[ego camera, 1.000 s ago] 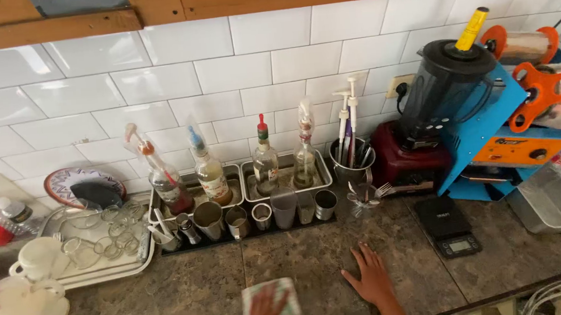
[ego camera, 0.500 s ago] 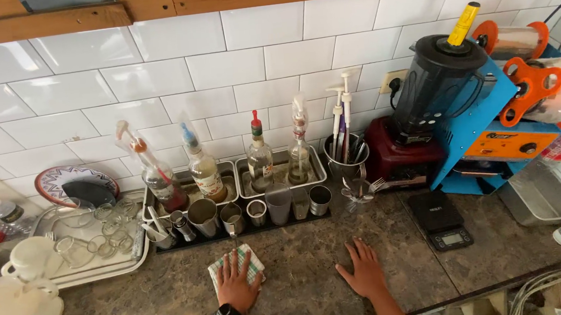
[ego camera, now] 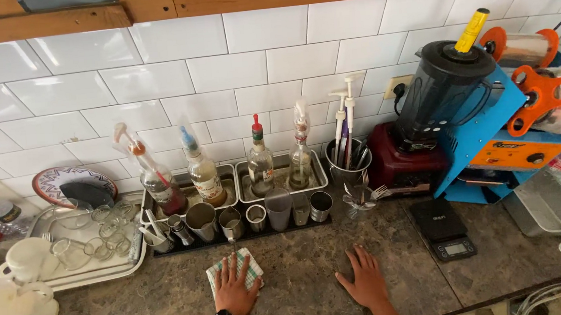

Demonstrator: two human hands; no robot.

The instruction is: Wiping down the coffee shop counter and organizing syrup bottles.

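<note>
White tiles back a crowded stone counter [ego camera: 303, 287]. Four syrup bottles [ego camera: 260, 160] with pourers stand in two steel pans [ego camera: 280, 177] at the frame's centre, fronted by a row of metal jiggers and cups [ego camera: 201, 220] on a black mat. To the left, a tray [ego camera: 65, 274] holds upturned glasses, with a patterned plate [ego camera: 58, 183] leaning on the wall behind it and a white teapot [ego camera: 24, 261] beside a pale jug [ego camera: 11, 311] at the lower left. Right of centre stands a red-based blender [ego camera: 422, 115], with a utensil holder [ego camera: 350, 166] just beside it; a blue and orange cup-sealing machine [ego camera: 496, 142] fills the right, and a black digital scale [ego camera: 442, 228] lies in front of it.
</note>
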